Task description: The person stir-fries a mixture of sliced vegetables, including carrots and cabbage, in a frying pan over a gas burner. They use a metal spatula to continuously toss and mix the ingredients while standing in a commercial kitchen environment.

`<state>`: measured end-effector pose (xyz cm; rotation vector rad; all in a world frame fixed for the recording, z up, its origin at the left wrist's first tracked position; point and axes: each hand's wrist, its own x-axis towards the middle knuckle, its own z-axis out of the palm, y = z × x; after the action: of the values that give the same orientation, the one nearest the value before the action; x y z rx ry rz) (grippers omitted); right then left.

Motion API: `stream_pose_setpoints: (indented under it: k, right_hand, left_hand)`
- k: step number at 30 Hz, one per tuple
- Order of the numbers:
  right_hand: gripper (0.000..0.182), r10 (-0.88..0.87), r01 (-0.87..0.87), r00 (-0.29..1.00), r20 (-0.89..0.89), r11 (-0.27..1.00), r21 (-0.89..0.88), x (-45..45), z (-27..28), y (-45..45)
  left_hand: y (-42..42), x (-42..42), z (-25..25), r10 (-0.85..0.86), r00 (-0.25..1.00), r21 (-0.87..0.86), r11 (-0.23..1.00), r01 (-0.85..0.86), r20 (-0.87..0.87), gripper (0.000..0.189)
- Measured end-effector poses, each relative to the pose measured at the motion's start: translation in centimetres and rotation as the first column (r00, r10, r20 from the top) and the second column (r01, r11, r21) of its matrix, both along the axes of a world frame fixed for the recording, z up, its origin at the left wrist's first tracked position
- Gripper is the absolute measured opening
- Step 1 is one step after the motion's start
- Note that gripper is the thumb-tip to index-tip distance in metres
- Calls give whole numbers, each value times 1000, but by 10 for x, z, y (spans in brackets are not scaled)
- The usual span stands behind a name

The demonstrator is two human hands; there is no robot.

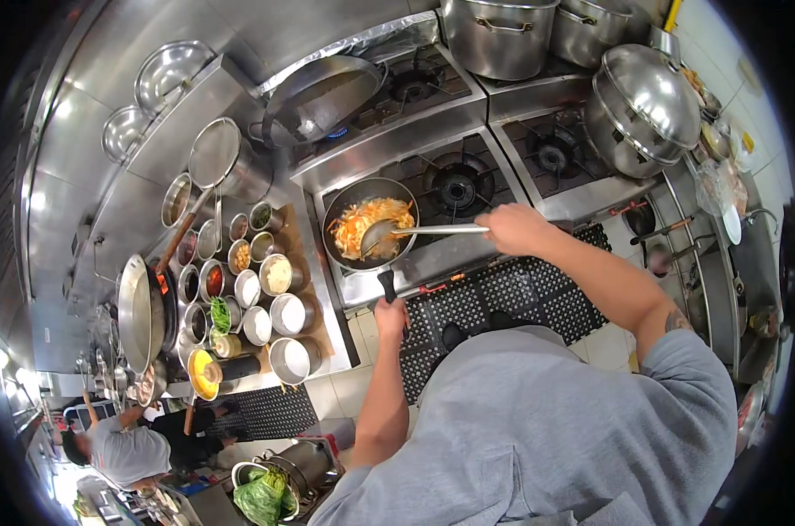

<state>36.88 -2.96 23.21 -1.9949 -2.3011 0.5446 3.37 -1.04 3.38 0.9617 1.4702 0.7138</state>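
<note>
My left hand [391, 318] grips the black handle [387, 284] of a dark frying pan [332, 209], which sits at the left of the near stove. Shredded orange and pale food [354, 222] lies in the pan. In my right hand [514, 229] is the long metal handle of a cooking ladle [379, 237]. Its bowl rests among the food, partly hiding it. The burner under the pan is hidden; to the pan's right a bare burner [458, 187] shows no flame.
Several metal containers [291, 360] of ingredients crowd the left counter. Behind, a large wok [325, 98] tilts over a blue flame [338, 133]. Stockpots [503, 39] and a lidded steamer pot [647, 108] stand at right. Another person [131, 447] is at lower left, near a tub of leafy greens [263, 494].
</note>
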Motion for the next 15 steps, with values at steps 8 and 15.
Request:
stream_pose_setpoints:
  k: [8,15]
  right_hand:
    - [29,-114,118,992,45,989,-87,-65,-53,29]
    - [35,-128,121,990,62,987,109,-124,-110,46]
  left_hand:
    - [15,-8,-28,-59,995,-128,989,69,76,14]
    - [34,-19,-12,-131,989,-177,974,142,74,16]
